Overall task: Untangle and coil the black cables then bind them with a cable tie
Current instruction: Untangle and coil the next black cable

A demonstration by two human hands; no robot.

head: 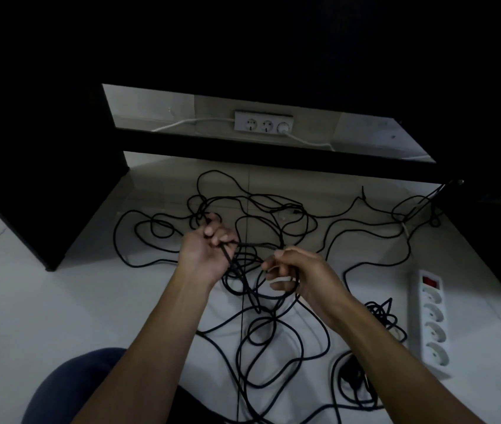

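Note:
A long tangle of black cables (276, 332) sprawls over the white floor in loose loops, from under the dark desk down to my knees. My left hand (204, 249) is raised above the middle of the tangle, its fingers curled round a strand of black cable. My right hand (299, 272) is just to its right and grips several strands that hang down in loops. A short taut stretch of cable (255, 245) runs between the two hands. I see no cable tie.
A white power strip (431, 322) lies on the floor at the right. A wall socket block (263, 124) with a white cord sits behind the dark desk (273, 148). Desk legs stand left and right. My knee in dark cloth (71, 390) is at the bottom left.

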